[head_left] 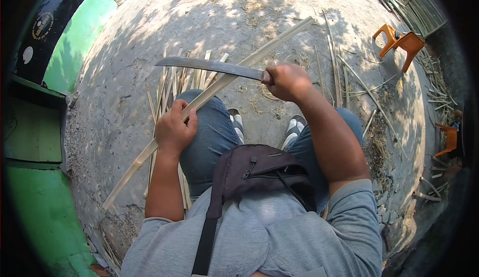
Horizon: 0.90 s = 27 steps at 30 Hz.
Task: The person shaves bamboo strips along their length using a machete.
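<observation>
A long pale bamboo strip (264, 51) slants from low on the left up to the far right across my left knee. My left hand (175, 127) is closed round its lower middle, thumb on top. In my right hand (288, 82) is the handle of a machete (214, 66), whose long, slightly curved blade points left. The blade crosses the strip a little beyond my left hand; whether its edge bites into the bamboo I cannot tell. Several split bamboo strips (172, 80) lie in a bundle on the ground beside and beyond my left knee.
More bamboo strips (335, 62) and shavings are scattered on the ground to the right. An orange plastic stool (399, 42) stands at the far right, with bamboo poles (394, 0) behind it. A green wall (40, 217) runs along the left. A dark bag (259, 174) hangs at my front.
</observation>
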Tool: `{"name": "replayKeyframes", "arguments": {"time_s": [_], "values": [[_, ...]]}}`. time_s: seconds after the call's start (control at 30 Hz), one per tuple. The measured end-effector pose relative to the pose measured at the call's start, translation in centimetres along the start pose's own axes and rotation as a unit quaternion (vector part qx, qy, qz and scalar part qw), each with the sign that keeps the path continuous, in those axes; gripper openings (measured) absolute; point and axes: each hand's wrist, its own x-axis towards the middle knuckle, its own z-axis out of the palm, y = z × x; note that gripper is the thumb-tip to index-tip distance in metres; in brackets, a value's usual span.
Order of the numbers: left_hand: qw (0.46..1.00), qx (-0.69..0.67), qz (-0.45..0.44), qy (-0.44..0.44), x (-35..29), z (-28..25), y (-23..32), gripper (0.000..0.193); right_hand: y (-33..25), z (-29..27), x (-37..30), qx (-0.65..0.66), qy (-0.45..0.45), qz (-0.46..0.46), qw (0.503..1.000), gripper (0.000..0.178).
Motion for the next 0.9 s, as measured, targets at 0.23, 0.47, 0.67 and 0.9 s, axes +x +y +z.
{"name": "replayKeyframes", "arguments": {"time_s": [0.23,0.47,0.67,0.9], "values": [[1.000,-0.014,0.004,0.019,-0.3,0.6,-0.4,0.023,-0.3,-0.1,0.4,-0.010,0.025,-0.051,0.998,0.016],[1.000,-0.011,-0.011,0.013,-0.1,0.4,0.2,0.024,4.1,0.0,0.5,0.105,0.114,0.054,0.986,0.022],[1.000,0.010,-0.011,-0.001,-0.1,0.2,0.1,0.023,0.8,-0.1,-0.4,0.056,0.046,0.021,0.997,0.019],[1.000,0.013,-0.014,0.000,-0.1,0.3,0.0,0.022,-1.2,-0.2,-0.1,0.004,-0.013,-0.044,0.999,0.015]]}}
